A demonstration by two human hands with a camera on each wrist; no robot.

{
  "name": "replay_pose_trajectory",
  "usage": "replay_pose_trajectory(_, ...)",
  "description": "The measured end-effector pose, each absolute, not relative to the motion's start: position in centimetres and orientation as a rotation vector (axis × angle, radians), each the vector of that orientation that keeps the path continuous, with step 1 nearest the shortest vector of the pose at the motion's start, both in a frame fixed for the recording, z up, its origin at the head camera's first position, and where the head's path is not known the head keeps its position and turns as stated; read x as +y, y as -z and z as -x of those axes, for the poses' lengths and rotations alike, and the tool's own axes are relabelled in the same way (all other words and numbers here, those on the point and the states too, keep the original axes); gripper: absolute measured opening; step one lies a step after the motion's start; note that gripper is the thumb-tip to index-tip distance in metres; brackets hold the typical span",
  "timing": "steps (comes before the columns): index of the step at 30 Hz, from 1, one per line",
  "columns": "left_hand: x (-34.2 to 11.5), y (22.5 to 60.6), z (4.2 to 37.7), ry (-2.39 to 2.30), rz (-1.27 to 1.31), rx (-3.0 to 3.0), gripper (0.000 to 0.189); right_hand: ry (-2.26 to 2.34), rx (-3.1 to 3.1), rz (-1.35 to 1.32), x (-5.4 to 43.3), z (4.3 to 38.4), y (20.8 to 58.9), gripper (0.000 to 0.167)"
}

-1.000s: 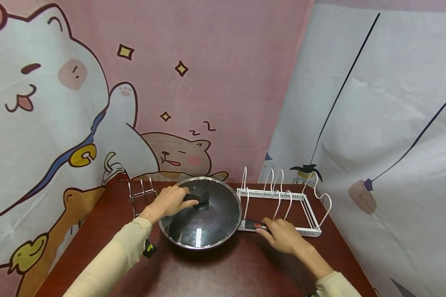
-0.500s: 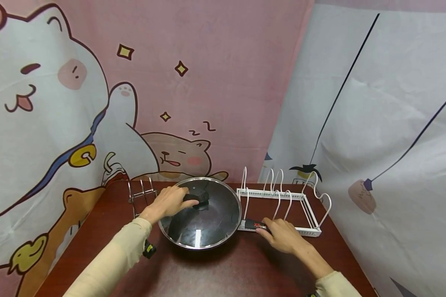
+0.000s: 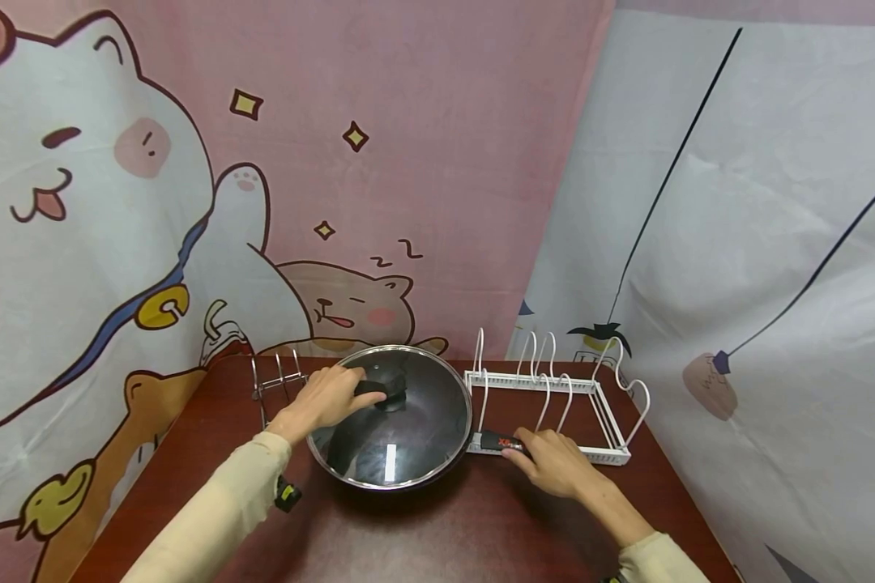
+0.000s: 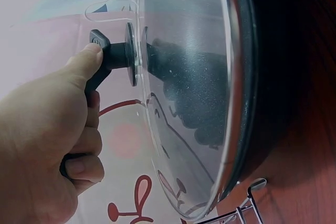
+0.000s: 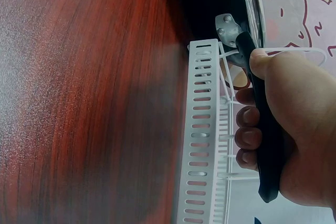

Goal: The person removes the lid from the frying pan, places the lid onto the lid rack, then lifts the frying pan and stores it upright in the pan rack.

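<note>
A dark pan (image 5: 210, 3) stands on the table, covered by a round glass lid (image 3: 426, 421) with a shiny metal rim. My left hand (image 3: 328, 397) grips the black lid knob (image 4: 116, 55), thumb on its top end and fingers curled beneath. On the other side, my right hand (image 3: 557, 463) holds the pan's black handle (image 5: 269, 140), fingers wrapped around it and thumb along the top. The handle passes over the front left corner of a white rack (image 3: 601, 456). In the left wrist view the lid's rim lies right along the pan's dark edge.
The white rack, with several upright wire loops, occupies the table's right side. A smaller metal wire rack (image 3: 280, 379) is at the back left, partly behind my left arm. The reddish-brown table (image 3: 474, 534) backs onto a cartoon-printed curtain (image 3: 474, 162).
My left hand and the lid have shifted slightly to the left over the last half second. The right hand and the pan handle look unmoved.
</note>
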State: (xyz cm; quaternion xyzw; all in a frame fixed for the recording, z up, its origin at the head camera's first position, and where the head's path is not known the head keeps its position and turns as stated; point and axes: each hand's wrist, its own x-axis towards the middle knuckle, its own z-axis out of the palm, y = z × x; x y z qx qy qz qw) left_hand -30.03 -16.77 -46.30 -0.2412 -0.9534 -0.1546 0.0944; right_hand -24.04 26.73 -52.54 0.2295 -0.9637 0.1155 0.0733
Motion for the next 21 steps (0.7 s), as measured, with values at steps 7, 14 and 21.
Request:
replay_pose_trajectory(7, -16.94, 46.14, 29.68, 0.464, 0.712, -2.812, 0.048, -0.341, -2.897, -0.691, 26.71, 23.99, 52.53, 0.029)
replay_pose_trajectory(14, -17.02, 45.97, 29.38, 0.484, 0.711, -2.796, 0.048, -0.343, -2.902, -0.684, 26.69, 23.91, 52.49, 0.029)
replay_pose_trajectory(21, -17.19, 45.53, 29.07, 0.512, 0.707, -2.775, 0.048, -0.342, -2.890, -0.692, 26.72, 23.99, 52.52, 0.029)
